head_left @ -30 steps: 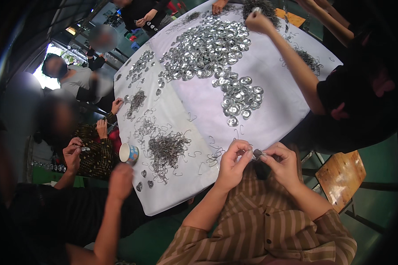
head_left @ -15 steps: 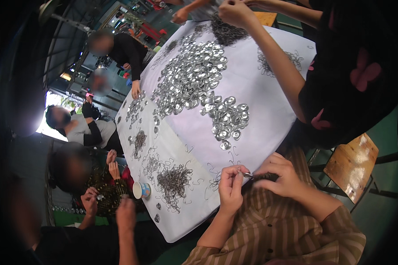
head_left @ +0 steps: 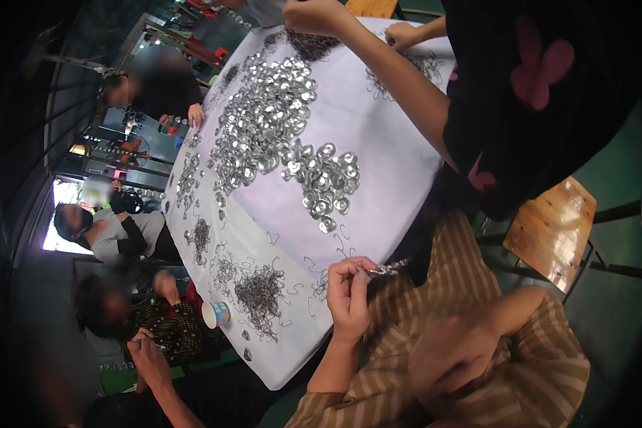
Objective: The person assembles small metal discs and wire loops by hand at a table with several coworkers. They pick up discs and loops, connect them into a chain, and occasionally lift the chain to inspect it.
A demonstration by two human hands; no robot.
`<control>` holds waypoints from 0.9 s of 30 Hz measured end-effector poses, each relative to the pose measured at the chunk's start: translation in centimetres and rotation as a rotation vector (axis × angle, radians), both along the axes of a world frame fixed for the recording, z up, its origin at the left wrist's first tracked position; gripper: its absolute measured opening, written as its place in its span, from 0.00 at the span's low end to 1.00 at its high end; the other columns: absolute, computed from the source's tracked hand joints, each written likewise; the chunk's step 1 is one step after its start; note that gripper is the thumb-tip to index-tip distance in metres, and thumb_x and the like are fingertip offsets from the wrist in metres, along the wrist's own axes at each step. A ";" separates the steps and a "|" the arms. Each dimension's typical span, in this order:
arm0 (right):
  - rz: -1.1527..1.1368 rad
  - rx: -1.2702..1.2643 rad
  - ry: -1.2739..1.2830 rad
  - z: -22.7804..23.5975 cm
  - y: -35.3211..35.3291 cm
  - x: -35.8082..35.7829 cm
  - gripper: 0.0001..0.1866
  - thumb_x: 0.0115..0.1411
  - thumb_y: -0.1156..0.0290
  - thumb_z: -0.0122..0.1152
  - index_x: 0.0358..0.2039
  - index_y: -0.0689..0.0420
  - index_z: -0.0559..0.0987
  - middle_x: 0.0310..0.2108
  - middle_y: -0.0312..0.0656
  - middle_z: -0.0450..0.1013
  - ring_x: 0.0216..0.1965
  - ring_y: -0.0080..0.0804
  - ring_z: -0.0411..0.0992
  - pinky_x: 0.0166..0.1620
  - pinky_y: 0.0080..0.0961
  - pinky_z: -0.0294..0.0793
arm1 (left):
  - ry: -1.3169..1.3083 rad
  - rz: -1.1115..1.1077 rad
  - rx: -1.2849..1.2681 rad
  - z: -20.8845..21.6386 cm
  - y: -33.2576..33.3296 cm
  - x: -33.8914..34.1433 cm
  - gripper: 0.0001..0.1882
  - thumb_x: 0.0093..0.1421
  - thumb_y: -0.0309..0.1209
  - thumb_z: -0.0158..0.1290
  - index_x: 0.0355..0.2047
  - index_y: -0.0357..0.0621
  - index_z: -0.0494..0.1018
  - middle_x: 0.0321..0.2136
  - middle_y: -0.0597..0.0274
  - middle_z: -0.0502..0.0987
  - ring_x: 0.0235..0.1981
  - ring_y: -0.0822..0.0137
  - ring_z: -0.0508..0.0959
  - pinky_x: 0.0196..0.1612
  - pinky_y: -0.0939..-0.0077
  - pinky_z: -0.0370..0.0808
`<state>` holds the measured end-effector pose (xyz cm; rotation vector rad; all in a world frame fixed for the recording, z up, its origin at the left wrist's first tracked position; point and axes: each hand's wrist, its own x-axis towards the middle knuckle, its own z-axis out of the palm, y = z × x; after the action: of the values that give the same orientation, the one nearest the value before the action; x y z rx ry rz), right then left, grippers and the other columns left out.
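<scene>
My left hand is raised at the near edge of the table, its thumb and fingers pinched together. Between them sits a small shiny metal piece that points right; its exact kind is blurred. My right hand is low over my lap, apart from the left and smeared by motion, so its fingers and anything in them do not show. Beyond my left hand, several loose wire hooks lie on the white-covered table. A large heap of silver metal discs spreads over the middle, with a smaller cluster nearer me.
Dark wire hooks form a pile on the left, beside a paper cup. Another hook pile lies at the far end. A co-worker's bare arm reaches over the table's right side. Co-workers line the left edge. A wooden stool stands right.
My right hand has come away from my left and dropped toward my lap; the dark tool at its fingers no longer shows. My left hand keeps its pinch on the metal piece. The view has shifted.
</scene>
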<state>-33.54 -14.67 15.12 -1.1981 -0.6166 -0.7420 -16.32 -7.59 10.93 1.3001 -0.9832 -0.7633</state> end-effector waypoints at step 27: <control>0.222 0.064 0.015 3.0 1.7 1.8 0.09 0.63 0.74 0.47 0.31 0.66 0.74 0.34 0.50 0.72 0.35 0.51 0.72 0.38 0.39 0.73 | 0.027 -0.103 0.044 -1.2 1.3 -0.9 0.04 0.64 0.19 0.42 0.38 0.38 0.62 0.39 0.54 0.72 0.41 0.70 0.71 0.49 0.77 0.67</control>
<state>-31.79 -13.01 18.12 -1.0563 -0.6959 -0.5609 -17.18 -6.31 9.68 1.2816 -1.0233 -0.8836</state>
